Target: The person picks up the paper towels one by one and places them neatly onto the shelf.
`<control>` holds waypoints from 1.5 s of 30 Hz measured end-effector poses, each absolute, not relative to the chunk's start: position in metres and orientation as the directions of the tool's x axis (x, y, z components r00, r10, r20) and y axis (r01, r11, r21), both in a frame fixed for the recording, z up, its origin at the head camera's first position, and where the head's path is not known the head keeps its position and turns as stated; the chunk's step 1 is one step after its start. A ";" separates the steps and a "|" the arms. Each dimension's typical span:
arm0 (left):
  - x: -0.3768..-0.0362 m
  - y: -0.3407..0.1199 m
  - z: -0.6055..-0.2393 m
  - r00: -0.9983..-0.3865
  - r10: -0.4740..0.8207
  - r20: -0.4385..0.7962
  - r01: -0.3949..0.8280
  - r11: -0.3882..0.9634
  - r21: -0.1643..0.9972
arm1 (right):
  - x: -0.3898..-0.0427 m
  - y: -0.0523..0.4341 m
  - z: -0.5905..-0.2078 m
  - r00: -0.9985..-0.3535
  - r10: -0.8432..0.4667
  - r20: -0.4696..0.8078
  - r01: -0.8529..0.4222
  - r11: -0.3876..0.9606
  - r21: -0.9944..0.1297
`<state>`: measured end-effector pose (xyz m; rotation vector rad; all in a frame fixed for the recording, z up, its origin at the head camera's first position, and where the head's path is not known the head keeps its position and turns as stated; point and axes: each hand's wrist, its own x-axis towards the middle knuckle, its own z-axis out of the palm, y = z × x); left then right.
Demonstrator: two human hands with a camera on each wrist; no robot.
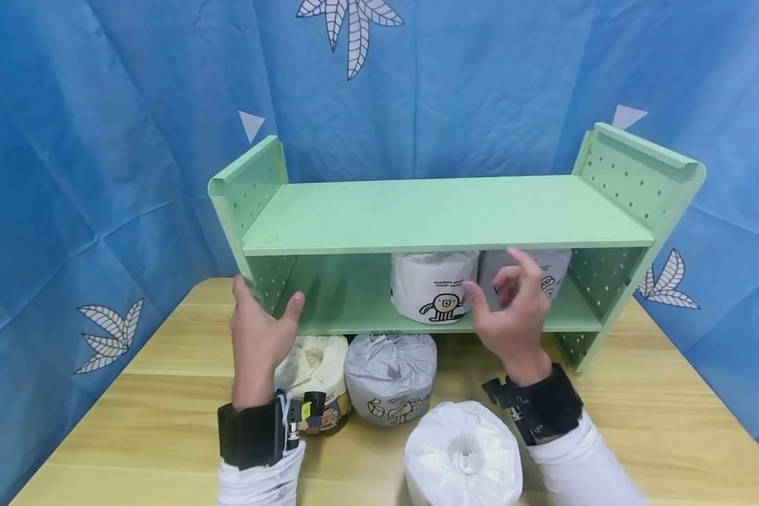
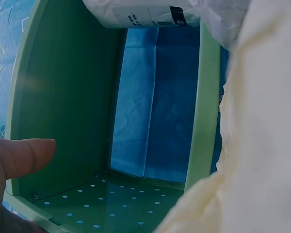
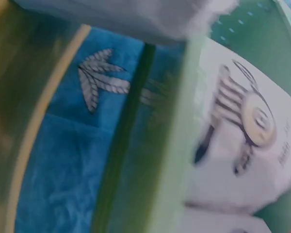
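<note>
My left hand (image 1: 262,337) is at the left side panel of a green shelf unit (image 1: 443,214). Its thumb points straight up inside the panel; the other fingers are mostly hidden along the outer edge. My right hand (image 1: 512,309) hovers before the shelf's lower level, thumb and fingers apart, nothing between them. Behind it on that level stand a white-wrapped toilet paper roll (image 1: 426,284) and a greyer wrapped roll (image 1: 559,263), partly covered by the hand. In the right wrist view, a printed figure shows on a white wrapped roll (image 3: 262,145).
Beneath the lower shelf board, a cream toilet paper roll (image 1: 313,365) and a grey one (image 1: 392,379) stand side by side on the wooden table (image 1: 145,422). Another white roll (image 1: 464,457) is nearer, between the forearms. A blue patterned cloth (image 1: 449,84) hangs behind.
</note>
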<state>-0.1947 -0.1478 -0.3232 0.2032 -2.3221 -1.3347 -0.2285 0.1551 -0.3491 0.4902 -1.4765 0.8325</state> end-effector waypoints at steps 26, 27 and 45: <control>-0.193 -0.150 -0.319 -0.902 -0.340 0.267 0.054 0.524 0.850 | -0.231 0.276 -0.370 -0.373 0.633 0.679 -0.373 0.567 -0.734; -0.193 -0.150 -0.319 -0.903 -0.340 0.264 0.053 0.522 0.851 | -0.232 0.277 -0.371 -0.391 0.634 0.668 -0.358 0.563 -0.744; -0.193 -0.150 -0.321 -0.906 -0.339 0.252 0.035 0.532 0.846 | -0.219 0.291 -0.385 -0.542 0.514 0.664 -0.301 0.619 -0.725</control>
